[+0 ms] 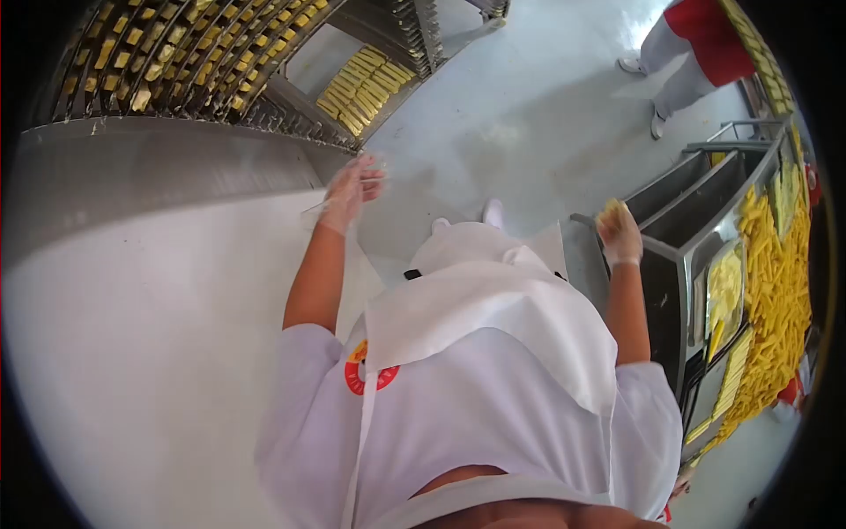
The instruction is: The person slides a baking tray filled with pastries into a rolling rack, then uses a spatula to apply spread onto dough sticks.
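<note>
My left hand [354, 187], in a clear plastic glove, is held out below the metal rack with its fingers stretched and nothing visible in them. Close above it, a tray of yellow sticks [363, 91] lies in neat rows. My right hand [621, 236], also in a clear glove, is beside the steel table's corner. Its fingers are curled, with something yellowish at their tips that is too small to make out.
A metal rack [220, 137] with several layers of yellow pieces [166, 53] stands at upper left. At right, a steel table [686, 249] bears a heap of yellow sticks [775, 291] and a clear tray [724, 286]. Another person [696, 48] stands at upper right.
</note>
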Demonstrator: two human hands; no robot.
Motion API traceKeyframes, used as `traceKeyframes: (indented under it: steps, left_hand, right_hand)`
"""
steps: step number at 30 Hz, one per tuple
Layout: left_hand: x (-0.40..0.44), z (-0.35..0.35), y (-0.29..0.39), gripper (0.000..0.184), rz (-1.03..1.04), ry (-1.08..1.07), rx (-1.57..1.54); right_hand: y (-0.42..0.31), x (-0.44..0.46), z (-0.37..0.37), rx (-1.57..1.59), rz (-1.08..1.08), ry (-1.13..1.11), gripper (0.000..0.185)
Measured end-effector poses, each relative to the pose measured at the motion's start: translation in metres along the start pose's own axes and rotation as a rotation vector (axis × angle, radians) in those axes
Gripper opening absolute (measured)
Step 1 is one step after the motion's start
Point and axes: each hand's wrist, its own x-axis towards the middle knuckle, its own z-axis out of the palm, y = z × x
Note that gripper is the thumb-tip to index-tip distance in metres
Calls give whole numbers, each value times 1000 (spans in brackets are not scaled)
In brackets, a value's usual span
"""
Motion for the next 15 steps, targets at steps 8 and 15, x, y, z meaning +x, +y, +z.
traceKeyframes:
  steps: [8, 15]
  left_hand:
    - [-73, 200, 28, 57, 83, -753, -396]
    - [-123, 366, -31, 20, 31, -797, -196]
  right_hand:
    - [29, -118, -209, 296, -114, 311, 22]
    - [47, -211, -366, 404, -274, 674, 18]
